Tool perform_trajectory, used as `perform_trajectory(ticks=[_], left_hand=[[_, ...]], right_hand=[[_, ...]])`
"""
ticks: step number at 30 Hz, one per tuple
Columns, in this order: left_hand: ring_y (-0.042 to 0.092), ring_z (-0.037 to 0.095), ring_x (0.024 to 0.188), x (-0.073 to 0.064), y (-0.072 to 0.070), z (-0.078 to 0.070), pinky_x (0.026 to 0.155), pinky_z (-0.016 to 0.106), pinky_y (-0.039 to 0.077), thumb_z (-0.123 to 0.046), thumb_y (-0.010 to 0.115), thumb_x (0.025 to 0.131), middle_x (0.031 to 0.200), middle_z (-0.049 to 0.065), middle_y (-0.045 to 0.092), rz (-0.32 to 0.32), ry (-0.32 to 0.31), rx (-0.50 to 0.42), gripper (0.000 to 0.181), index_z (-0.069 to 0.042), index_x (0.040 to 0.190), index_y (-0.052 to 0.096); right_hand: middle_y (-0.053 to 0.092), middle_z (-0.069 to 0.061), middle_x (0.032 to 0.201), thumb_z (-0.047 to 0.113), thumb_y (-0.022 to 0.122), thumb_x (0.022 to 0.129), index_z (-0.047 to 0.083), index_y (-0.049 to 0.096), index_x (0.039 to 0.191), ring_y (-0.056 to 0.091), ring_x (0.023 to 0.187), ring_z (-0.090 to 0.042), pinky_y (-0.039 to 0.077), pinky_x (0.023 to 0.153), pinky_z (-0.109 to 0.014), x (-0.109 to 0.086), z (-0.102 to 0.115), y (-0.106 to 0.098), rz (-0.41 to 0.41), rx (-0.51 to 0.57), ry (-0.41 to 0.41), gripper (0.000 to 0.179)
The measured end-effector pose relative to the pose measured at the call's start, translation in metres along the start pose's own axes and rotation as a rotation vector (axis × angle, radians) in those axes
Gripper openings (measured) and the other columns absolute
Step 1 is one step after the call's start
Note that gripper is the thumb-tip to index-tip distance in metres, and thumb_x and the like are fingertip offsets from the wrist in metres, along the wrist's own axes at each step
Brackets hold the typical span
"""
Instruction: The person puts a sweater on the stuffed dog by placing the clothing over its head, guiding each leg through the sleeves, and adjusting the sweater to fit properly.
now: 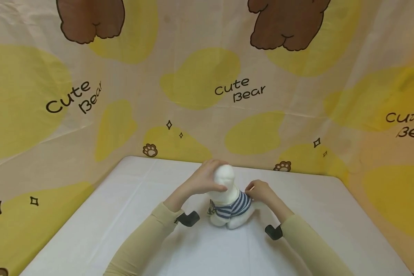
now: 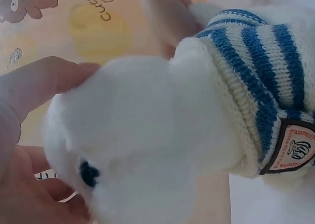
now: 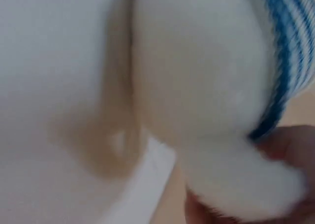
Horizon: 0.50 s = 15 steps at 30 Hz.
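Observation:
A white stuffed animal (image 1: pixel 224 175) sits on the white table, dressed in a blue-and-white striped knitted sweater (image 1: pixel 241 205). My left hand (image 1: pixel 201 180) grips its head, thumb on one side and fingers on the other. In the left wrist view a black eye (image 2: pixel 89 175) and a dark-edged label (image 2: pixel 297 147) on the sweater show. Behind the toy, my right hand (image 1: pixel 261 191) is at the sweater's back hem. The right wrist view, blurred, shows those fingers (image 3: pixel 293 143) round a short white stub (image 3: pixel 236 177), like a tail, just under the hem.
The white table (image 1: pixel 141 199) reaches back to a hanging cloth (image 1: pixel 193 88) printed with brown bears, yellow patches and lettering. Black devices, one by the left wrist (image 1: pixel 189 219) and one by the right wrist (image 1: pixel 273 232), jut inward near the toy.

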<state>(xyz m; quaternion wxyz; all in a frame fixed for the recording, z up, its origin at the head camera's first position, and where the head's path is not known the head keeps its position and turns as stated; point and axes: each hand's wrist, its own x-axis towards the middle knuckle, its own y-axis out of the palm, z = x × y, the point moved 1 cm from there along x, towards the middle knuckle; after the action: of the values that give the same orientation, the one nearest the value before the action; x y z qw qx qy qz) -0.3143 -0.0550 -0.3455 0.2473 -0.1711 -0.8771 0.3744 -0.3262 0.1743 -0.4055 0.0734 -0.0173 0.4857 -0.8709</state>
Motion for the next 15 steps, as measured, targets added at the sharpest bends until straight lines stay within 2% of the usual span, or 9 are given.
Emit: perform_trajectory(ticks=[3, 5, 9, 15], left_hand=[[0.047, 0.024, 0.114, 0.0, 0.0, 0.0, 0.093, 0.043, 0.042, -0.026, 0.083, 0.065, 0.125, 0.007, 0.054, -0.001, 0.004, 0.003, 0.074, -0.012, 0.131, 0.052], [0.047, 0.024, 0.114, 0.0, -0.001, -0.001, 0.093, 0.043, 0.043, -0.026, 0.083, 0.065, 0.126, 0.008, 0.054, -0.001, 0.01, 0.004, 0.074, -0.012, 0.131, 0.052], [0.047, 0.025, 0.114, -0.001, -0.003, -0.003, 0.092, 0.044, 0.043, -0.026, 0.083, 0.065, 0.125, 0.008, 0.055, -0.01, 0.003, -0.001, 0.074, -0.012, 0.131, 0.052], [0.047, 0.024, 0.114, -0.002, -0.002, -0.002, 0.093, 0.043, 0.043, -0.025, 0.082, 0.065, 0.125, 0.007, 0.054, -0.008, -0.002, -0.009, 0.074, -0.012, 0.131, 0.052]], right_hand=[[0.065, -0.007, 0.076, 0.017, 0.067, 0.084, 0.002, 0.064, 0.086, 0.058, 0.07, -0.019, 0.046, 0.06, -0.031, -0.024, 0.008, -0.004, -0.137, 0.001, -0.032, 0.016], [0.062, -0.005, 0.07, 0.018, 0.069, 0.083, 0.003, 0.062, 0.082, 0.055, 0.064, -0.017, 0.043, 0.055, -0.029, -0.04, 0.01, -0.004, -0.179, 0.028, -0.032, 0.016], [0.061, 0.0, 0.061, 0.018, 0.069, 0.083, 0.006, 0.057, 0.081, 0.051, 0.054, -0.011, 0.04, 0.049, -0.025, -0.06, 0.014, 0.002, -0.158, 0.107, -0.045, 0.018], [0.063, 0.002, 0.058, 0.015, 0.073, 0.078, 0.006, 0.051, 0.082, 0.055, 0.051, -0.009, 0.041, 0.048, -0.024, -0.069, 0.014, 0.018, -0.15, 0.221, -0.013, 0.024]])
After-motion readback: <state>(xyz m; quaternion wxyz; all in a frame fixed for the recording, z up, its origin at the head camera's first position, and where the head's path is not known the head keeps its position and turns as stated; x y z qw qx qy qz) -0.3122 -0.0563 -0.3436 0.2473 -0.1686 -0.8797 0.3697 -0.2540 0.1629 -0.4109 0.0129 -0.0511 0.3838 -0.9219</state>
